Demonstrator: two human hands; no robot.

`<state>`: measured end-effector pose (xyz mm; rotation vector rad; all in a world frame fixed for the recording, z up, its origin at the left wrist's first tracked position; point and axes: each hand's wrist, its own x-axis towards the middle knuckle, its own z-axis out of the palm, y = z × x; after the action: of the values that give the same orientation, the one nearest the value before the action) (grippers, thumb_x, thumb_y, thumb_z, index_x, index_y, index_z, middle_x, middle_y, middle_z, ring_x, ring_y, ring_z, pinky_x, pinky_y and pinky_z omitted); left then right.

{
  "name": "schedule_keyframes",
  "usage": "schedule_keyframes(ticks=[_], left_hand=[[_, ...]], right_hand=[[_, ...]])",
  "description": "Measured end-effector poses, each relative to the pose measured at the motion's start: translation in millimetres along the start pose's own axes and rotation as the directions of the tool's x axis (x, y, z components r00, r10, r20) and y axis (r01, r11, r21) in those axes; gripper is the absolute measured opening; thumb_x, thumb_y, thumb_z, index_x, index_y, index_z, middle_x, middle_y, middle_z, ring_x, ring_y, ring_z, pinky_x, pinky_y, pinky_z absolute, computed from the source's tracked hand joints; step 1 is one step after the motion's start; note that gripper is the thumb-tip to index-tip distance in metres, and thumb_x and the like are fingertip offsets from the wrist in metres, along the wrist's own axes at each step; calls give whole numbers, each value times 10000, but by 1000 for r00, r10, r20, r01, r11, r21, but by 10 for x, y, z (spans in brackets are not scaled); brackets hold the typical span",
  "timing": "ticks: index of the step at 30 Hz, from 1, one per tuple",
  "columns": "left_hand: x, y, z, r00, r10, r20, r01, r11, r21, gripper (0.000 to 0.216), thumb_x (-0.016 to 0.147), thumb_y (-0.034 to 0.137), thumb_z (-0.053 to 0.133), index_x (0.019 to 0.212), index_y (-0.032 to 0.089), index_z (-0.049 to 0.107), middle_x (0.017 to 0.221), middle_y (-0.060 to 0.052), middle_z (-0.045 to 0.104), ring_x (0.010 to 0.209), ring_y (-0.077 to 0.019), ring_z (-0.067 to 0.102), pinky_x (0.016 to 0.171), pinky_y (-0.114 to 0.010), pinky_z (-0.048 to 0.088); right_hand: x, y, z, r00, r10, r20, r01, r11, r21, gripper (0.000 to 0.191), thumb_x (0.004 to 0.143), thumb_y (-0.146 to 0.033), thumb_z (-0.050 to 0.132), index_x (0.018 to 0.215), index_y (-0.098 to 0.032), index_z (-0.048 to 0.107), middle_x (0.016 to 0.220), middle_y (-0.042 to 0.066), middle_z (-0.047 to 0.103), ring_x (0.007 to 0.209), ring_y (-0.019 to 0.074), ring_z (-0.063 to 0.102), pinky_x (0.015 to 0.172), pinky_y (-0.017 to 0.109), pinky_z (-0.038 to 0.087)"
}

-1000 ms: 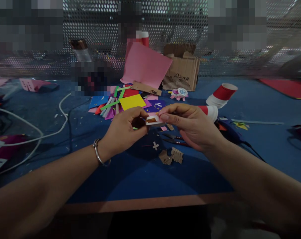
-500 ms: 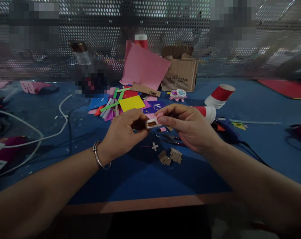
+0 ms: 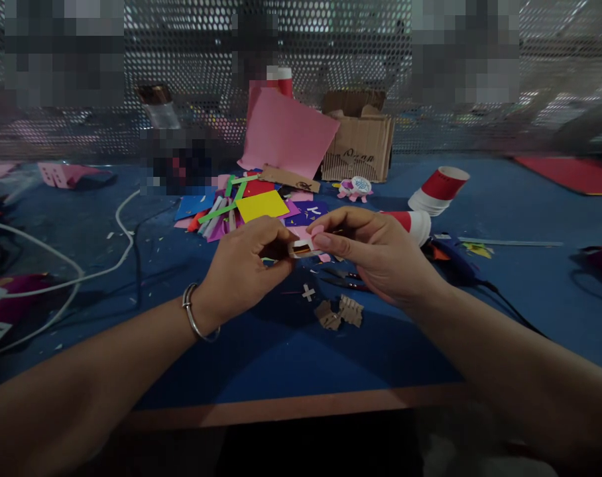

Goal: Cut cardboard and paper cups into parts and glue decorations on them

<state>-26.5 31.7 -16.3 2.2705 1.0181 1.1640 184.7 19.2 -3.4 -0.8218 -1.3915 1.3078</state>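
Note:
Before me my left hand (image 3: 246,271) pinches the left end of a small pink-and-white paper piece (image 3: 301,248) between thumb and fingers. A brown slot or opening shows on the side facing me. At the piece's right end, my right hand (image 3: 385,255) closes thumb and forefinger on a small pink paper bit (image 3: 317,230). Whether that bit is joined to the piece cannot be seen. Beneath the hands lie a dark-bladed cutting tool (image 3: 341,277), partly covered by my right hand, a white paper cross (image 3: 308,293) and torn corrugated cardboard (image 3: 351,310).
Behind the hands are a heap of coloured paper with a yellow sheet (image 3: 264,207), a small pink turtle-like figure (image 3: 355,188) and a cardboard box (image 3: 358,149). Red-and-white cups (image 3: 440,191) stand and lie at right, near a blue corded tool (image 3: 455,257). A white cable (image 3: 117,262) crosses the left.
Both hands keep their grips. The small piece has tipped slightly, so its white edge and dark opening show a little differently. The whole view has shifted a touch.

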Motion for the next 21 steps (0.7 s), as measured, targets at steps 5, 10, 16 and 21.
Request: schedule_keyframes(ticks=[5, 10, 16, 21], left_hand=[[-3, 14, 41, 999, -28, 24, 29, 997, -67, 188, 817, 176, 704, 1000, 201, 672, 948, -16, 746, 820, -154, 731, 771, -281, 600], [-9, 72, 39, 999, 17, 37, -20, 997, 77, 74, 816, 181, 670, 877, 195, 631, 809, 14, 687, 725, -136, 659, 685, -262, 526], [-4, 74, 26, 998, 39, 46, -46, 988, 145, 64, 803, 179, 651, 836, 195, 599, 761, 24, 672, 687, -125, 613, 641, -253, 461], [-4, 83, 30, 998, 22, 60, -31, 988, 152, 60, 808, 197, 635, 810, 200, 575, 728, 29, 658, 655, -123, 582, 623, -258, 432]], right_hand=[[1, 36, -6, 1000, 7, 6, -6, 998, -61, 253, 771, -391, 933, 903, -223, 798, 939, 19, 776, 890, 165, 696, 894, 341, 551], [2, 72, -12, 999, 15, 35, -13, 999, -47, 242, 797, -386, 915, 933, -224, 797, 969, 17, 785, 946, 169, 711, 932, 337, 540], [-4, 62, -2, 1000, 12, 25, -10, 997, -78, 262, 814, -419, 894, 943, -215, 793, 963, 26, 782, 931, 171, 709, 929, 345, 547], [-8, 64, -11, 999, 22, 23, -19, 994, -110, 275, 785, -422, 915, 922, -222, 785, 950, 19, 768, 914, 168, 688, 917, 347, 528]])
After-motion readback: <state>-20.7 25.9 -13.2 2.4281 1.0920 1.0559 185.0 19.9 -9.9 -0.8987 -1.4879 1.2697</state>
